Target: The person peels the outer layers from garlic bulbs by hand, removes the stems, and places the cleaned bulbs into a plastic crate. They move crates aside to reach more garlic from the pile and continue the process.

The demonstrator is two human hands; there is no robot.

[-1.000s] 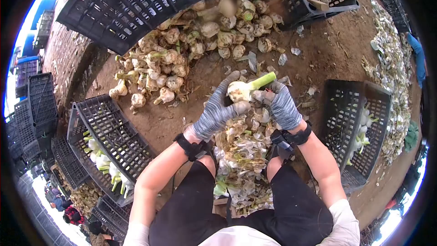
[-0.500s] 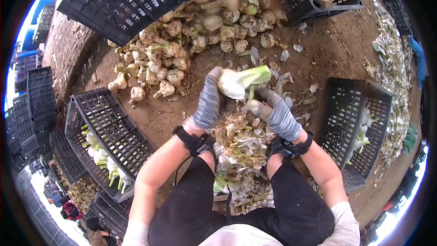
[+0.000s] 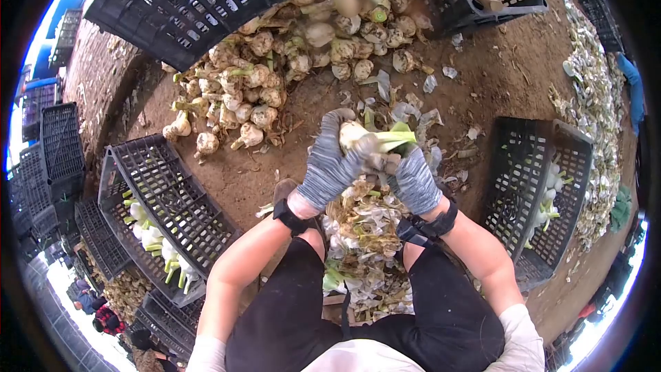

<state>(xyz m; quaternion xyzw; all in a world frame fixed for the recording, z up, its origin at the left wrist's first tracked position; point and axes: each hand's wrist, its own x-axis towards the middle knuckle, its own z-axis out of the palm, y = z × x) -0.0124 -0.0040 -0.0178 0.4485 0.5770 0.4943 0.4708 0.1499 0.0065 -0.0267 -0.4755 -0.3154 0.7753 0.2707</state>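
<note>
Between my hands is a garlic bulb [image 3: 352,132] with a thick pale green stem pointing right. My left hand [image 3: 332,165], in a grey striped glove, wraps round the bulb from the left, its thumb on top. My right hand [image 3: 413,178], gloved alike, is closed at the stem's base, its fingertips partly hidden and blurred. Below both hands, a heap of papery garlic peelings [image 3: 365,234] lies between my knees. Ahead, a pile of dirty unpeeled garlic bulbs [image 3: 255,89] rests on the soil.
A black crate [image 3: 175,200] with white garlic stands at left; another crate [image 3: 520,179] with cleaned garlic stands at right. A large black crate [image 3: 206,7] leans over the pile. Scattered skins [image 3: 585,131] line the far right. People [image 3: 107,318] show at lower left.
My left hand has shifted right and turned over the bulb, its fingers now across the front. The hands are closer together, and the bulb sits slightly lower.
</note>
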